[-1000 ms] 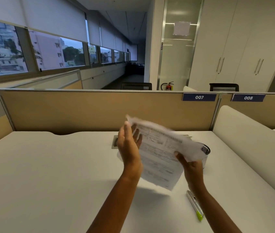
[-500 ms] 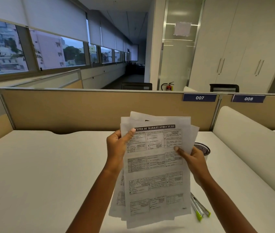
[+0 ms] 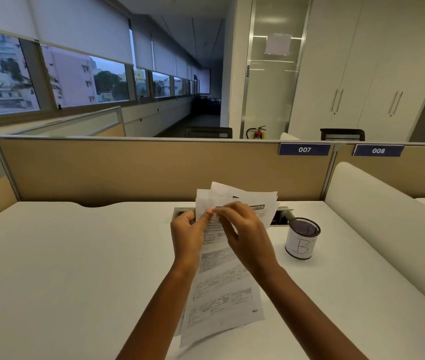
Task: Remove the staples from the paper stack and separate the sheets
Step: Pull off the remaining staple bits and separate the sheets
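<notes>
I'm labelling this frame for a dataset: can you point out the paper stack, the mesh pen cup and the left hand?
paper stack [image 3: 221,294], head view, printed front sheet below the hands.
mesh pen cup [image 3: 300,245], head view, white label marked B.
left hand [image 3: 188,236], head view, back of the hand.

Two bare forearms are seen, uncovered by any sleeve; the left hand [image 3: 188,236] and the right hand [image 3: 247,237] are ungloved; fingers are unadorned.

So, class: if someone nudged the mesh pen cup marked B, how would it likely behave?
The pen cup stands upright on the desk and looks empty, so it is probably light and would slide or tip easily. Being round, it would likely roll once on its side.
</notes>
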